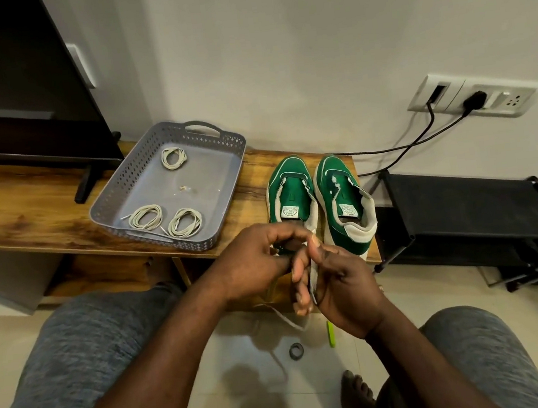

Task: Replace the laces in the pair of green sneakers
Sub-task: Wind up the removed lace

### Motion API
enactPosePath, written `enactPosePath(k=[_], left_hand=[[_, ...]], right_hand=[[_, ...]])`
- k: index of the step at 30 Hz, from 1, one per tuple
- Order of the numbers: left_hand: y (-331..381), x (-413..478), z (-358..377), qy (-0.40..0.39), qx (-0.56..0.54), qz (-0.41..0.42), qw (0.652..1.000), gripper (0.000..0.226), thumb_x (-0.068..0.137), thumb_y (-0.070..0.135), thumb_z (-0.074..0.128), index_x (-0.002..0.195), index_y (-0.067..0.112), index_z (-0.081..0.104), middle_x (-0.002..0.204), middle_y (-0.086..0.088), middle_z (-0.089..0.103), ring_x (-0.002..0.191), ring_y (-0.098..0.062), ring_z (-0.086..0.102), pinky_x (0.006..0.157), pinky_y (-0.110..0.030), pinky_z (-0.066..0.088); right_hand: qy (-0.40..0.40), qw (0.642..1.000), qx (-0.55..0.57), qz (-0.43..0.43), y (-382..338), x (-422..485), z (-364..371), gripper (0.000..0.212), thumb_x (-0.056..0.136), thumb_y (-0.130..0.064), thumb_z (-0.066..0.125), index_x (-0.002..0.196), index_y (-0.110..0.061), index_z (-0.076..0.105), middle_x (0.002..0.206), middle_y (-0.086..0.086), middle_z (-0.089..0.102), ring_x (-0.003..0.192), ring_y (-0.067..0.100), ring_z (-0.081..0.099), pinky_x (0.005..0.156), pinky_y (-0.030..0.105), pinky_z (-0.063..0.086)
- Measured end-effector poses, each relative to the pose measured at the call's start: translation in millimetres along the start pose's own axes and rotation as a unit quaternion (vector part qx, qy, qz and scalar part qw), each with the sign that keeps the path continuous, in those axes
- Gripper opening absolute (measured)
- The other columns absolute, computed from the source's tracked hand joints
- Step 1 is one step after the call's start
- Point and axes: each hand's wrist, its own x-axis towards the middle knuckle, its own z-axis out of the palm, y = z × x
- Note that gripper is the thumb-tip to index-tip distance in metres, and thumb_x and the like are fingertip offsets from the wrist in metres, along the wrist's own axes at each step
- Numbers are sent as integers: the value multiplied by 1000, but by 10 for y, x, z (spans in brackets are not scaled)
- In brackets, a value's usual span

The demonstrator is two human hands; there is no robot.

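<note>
Two green sneakers stand side by side on the wooden bench, the left sneaker (290,190) and the right sneaker (343,195), both without laces in their eyelets. In front of them my left hand (260,260) pinches a pale lace (312,276) that is wrapped around the fingers of my right hand (337,286). The lace's loose end trails down to the floor (286,319). A grey perforated tray (144,177) to the left holds three coiled pale laces: one at the back (174,158) and two at the front (146,216) (185,222).
A dark TV (12,82) on a stand occupies the bench's left part. A black rack (476,213) stands right of the bench, with cables running to a wall socket (477,99). On the tiled floor lie a small dark ring (296,351) and a green stick (331,333). My knees frame the bottom.
</note>
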Motion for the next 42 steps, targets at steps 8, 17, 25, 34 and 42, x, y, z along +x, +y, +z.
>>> enactPosePath(k=[8, 17, 25, 34, 42], left_hand=[[-83, 38, 121, 60, 19, 29, 998, 32, 103, 9, 59, 108, 35, 77, 102, 17, 75, 103, -1, 68, 97, -36, 54], [-216, 116, 139, 166, 224, 135, 951, 32, 99, 27, 49, 117, 24, 76, 115, 10, 69, 109, -20, 54, 89, -36, 44], [-188, 53, 185, 88, 285, 115, 948, 19, 89, 13, 62, 103, 22, 73, 90, 15, 61, 95, -17, 48, 78, -39, 47], [-54, 30, 336, 33, 49, -46, 997, 20, 99, 13, 68, 88, 26, 79, 82, 12, 77, 82, 0, 70, 78, -24, 53], [14, 14, 268, -34, -90, -106, 990, 20, 102, 7, 61, 97, 6, 81, 86, -3, 80, 83, -10, 72, 84, -27, 55]], right_hand=[[0, 1000, 10, -16, -49, -12, 8, 51, 100, -46, 46, 82, -5, 71, 58, 16, 60, 48, 26, 61, 58, 37, 44], [-16, 1000, 8, 23, -70, -45, 46, 56, 97, -53, 45, 80, -8, 73, 58, 14, 62, 49, 25, 62, 59, 37, 41], [-76, 996, 54, -2, -119, -46, 18, 72, 97, -65, 33, 93, -6, 74, 71, 14, 70, 56, 24, 68, 49, 27, 46], [-44, 976, 159, -145, -293, -19, -147, 88, 95, -69, 41, 140, 5, 55, 131, 26, 65, 121, 40, 64, 104, 44, 53], [73, 973, 88, -201, -305, 38, -220, 82, 105, -57, 28, 148, 12, 41, 144, 36, 54, 138, 47, 52, 112, 47, 48]])
